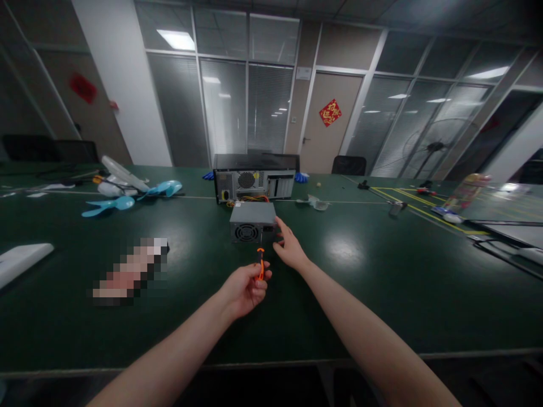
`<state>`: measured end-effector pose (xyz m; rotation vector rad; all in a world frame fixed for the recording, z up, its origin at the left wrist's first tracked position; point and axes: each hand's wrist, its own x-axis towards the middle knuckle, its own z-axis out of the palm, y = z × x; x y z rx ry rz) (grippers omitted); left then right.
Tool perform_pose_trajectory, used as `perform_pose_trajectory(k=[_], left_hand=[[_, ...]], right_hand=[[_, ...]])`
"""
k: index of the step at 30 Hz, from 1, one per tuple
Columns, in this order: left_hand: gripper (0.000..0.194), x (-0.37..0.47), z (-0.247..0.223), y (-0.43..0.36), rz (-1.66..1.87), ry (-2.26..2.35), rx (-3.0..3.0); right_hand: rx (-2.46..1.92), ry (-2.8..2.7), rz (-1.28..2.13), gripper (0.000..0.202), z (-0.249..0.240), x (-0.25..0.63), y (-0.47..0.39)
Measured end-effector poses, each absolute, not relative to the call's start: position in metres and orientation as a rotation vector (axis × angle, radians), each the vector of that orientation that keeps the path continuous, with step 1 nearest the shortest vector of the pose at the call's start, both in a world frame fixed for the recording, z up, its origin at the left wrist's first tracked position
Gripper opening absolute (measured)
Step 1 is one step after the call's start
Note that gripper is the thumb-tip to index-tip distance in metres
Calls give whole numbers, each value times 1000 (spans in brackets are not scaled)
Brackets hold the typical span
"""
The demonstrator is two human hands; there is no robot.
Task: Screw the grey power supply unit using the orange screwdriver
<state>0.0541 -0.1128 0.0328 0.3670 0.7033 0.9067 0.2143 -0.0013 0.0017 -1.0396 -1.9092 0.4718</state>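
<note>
A grey metal power supply box (253, 213) with a round fan grille sits on the green table (203, 316), and coloured wires run behind it toward a black computer case (257, 164) lying on its side. My left hand (247, 289) is closed around the orange and black handle of a screwdriver (261, 263), whose thin shaft points at the box's front face. Against the right side of the box rests my right hand (289, 244), its fingers apart and touching the box near its front corner.
Light blue fan blades (111, 206) and a white fan part (123, 175) lie at the back left. A pixelated object (131, 272) is nearer on the left, beside a white item (21, 260). A small clear bag (317, 203) lies right of the case.
</note>
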Motion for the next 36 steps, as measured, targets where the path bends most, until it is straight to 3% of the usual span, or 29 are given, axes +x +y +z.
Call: perform_pose_trajectory(k=[23, 29, 36], left_hand=[[22, 50, 44, -119, 920, 268, 0], [9, 55, 34, -111, 926, 592, 162], [12, 56, 29, -107, 965, 776, 221]], right_hand=[[-1035, -1906, 473, 76, -1, 215, 2], [-1040, -1903, 479, 75, -1, 215, 1], [-1044, -1894, 490, 75, 1, 215, 0]])
